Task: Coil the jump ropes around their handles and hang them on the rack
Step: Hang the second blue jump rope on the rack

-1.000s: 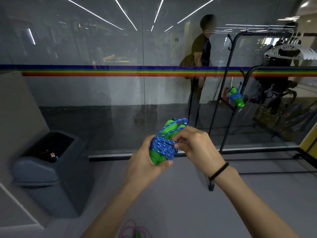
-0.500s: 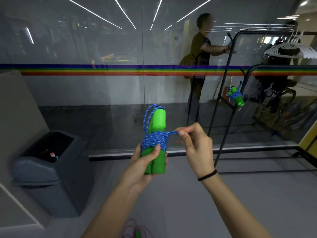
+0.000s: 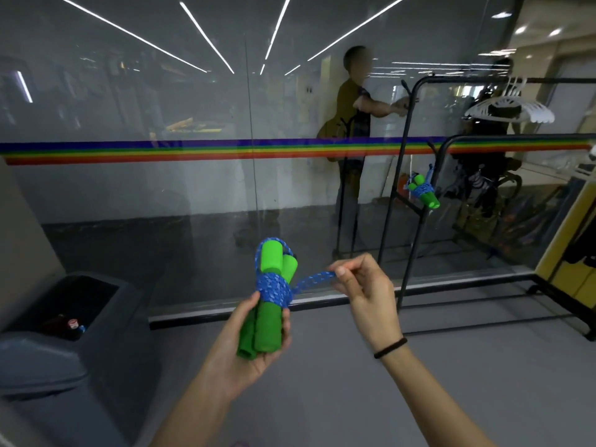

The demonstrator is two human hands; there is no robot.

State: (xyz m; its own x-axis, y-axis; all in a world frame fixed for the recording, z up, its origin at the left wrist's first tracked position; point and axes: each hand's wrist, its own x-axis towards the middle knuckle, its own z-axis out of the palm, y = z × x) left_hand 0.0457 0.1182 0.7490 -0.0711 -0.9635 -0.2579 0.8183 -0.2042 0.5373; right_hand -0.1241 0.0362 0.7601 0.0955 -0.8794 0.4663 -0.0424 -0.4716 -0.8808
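Separation between the right hand (image 3: 364,285) and the bundle grew over the last second. One second earlier that hand worked directly against the tilted handles. Half a second earlier it had drawn a short length of rope out to the right. At this moment the rope tail (image 3: 311,280) spanned a longer gap, running from the coil (image 3: 274,290) to the thumb and forefinger, which pinched its end.

The left hand (image 3: 254,346) gripped the lower part of the two green handles (image 3: 269,327), fingers curled round them, and held them upright in front of the body. The blue coil sat round the middle of the handles, and a loop passed over their tops.

Judged from this, the wrap was being cinched tight and the coiling step was close to complete. Hanging was not yet done: the rack (image 3: 417,253) stood well apart to the right, already carrying one wrapped jump rope (image 3: 424,190).
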